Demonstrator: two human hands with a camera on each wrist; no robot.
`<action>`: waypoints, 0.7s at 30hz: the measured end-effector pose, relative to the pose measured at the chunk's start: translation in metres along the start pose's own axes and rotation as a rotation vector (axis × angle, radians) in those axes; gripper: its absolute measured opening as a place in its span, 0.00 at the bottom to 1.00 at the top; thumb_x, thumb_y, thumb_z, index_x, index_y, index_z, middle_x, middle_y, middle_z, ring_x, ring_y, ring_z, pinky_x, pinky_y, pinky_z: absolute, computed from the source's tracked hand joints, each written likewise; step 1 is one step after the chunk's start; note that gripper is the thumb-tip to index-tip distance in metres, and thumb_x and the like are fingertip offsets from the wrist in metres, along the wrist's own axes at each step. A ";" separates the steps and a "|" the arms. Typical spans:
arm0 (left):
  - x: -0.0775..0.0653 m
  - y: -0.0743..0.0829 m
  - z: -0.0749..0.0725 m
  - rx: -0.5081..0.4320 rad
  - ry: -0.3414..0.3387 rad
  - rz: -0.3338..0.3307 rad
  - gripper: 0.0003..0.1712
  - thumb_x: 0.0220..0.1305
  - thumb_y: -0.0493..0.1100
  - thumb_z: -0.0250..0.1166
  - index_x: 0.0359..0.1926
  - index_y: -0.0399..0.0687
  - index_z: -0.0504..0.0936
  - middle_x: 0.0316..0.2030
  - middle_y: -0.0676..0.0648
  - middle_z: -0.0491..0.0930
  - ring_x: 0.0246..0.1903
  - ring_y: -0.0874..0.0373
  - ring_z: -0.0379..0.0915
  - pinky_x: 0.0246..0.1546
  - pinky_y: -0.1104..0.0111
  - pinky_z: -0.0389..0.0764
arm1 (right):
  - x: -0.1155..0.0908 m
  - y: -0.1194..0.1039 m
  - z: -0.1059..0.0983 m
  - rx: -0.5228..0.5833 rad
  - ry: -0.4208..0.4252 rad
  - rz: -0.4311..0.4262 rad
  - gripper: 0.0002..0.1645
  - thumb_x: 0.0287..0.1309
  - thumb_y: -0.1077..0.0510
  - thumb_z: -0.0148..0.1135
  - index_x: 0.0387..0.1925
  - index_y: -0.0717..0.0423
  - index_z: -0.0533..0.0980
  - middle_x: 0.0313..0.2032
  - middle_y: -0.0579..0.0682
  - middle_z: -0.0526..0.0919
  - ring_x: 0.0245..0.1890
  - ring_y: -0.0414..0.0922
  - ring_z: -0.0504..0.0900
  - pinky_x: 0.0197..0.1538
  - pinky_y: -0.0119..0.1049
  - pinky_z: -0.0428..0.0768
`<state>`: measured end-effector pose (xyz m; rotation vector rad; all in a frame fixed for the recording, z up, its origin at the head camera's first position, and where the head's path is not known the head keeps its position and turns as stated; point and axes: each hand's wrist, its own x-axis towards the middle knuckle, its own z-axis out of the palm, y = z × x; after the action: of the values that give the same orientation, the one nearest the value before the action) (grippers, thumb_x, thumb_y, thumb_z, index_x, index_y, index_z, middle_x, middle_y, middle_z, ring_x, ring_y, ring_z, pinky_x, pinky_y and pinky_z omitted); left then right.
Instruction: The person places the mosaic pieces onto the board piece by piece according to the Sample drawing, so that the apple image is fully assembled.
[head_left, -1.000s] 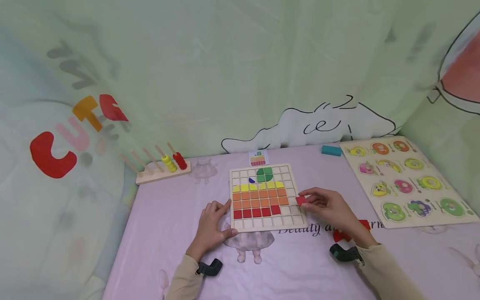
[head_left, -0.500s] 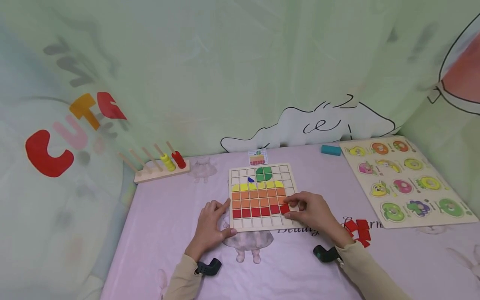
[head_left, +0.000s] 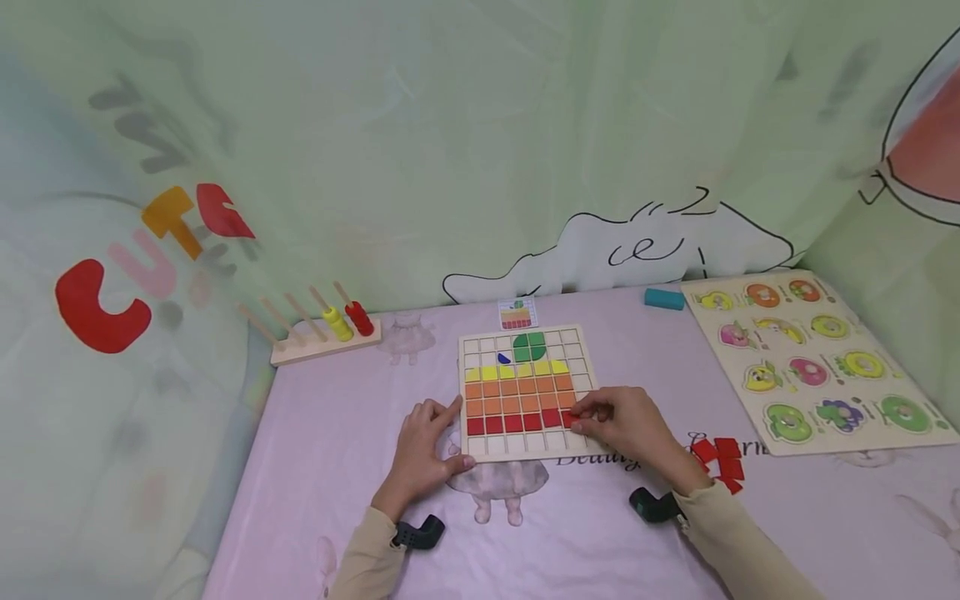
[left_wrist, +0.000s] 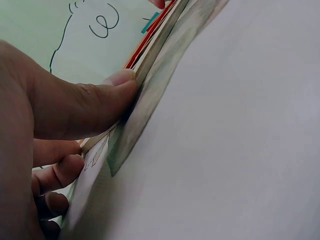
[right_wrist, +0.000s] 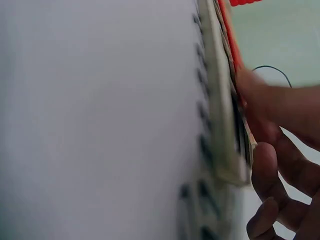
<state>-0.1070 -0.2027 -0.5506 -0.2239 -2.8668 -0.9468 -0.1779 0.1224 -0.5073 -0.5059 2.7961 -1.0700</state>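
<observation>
A wooden grid board (head_left: pixel 517 447) lies on the table, bearing rows of yellow, orange and red tiles, a green shape and a small blue piece (head_left: pixel 504 358). My left hand (head_left: pixel 420 450) holds its near left corner, thumb on the near edge and index finger along the left side. At the right end of the red row, my right hand (head_left: pixel 630 425) pinches a red square tile (head_left: pixel 567 419) between thumb and fingers, partly hidden by the fingertips. The left wrist view shows the left thumb (left_wrist: pixel 85 107) against the board's edge.
Several loose red tiles (head_left: pixel 729 468) lie right of the right wrist. A pattern card (head_left: pixel 517 314) is behind the board. A peg stand (head_left: pixel 322 346) with yellow and red beads stands at left. Toward the right are a fruit puzzle board (head_left: pixel 757 367) and a teal cylinder (head_left: pixel 664 299).
My right hand has moved left from beside the board, bringing the red tile to the right end of the red row. The left hand has stayed at the corner.
</observation>
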 end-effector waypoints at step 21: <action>0.000 -0.001 0.002 0.001 0.003 0.002 0.54 0.44 0.54 0.80 0.76 0.50 0.74 0.45 0.50 0.73 0.44 0.58 0.63 0.48 0.61 0.65 | 0.000 -0.003 -0.019 -0.048 -0.005 -0.157 0.18 0.52 0.57 0.83 0.46 0.56 0.90 0.33 0.44 0.85 0.33 0.41 0.76 0.36 0.32 0.75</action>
<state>-0.1070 -0.2023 -0.5524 -0.2245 -2.8638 -0.9451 -0.1814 0.1319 -0.4914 -0.7437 2.8233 -1.0295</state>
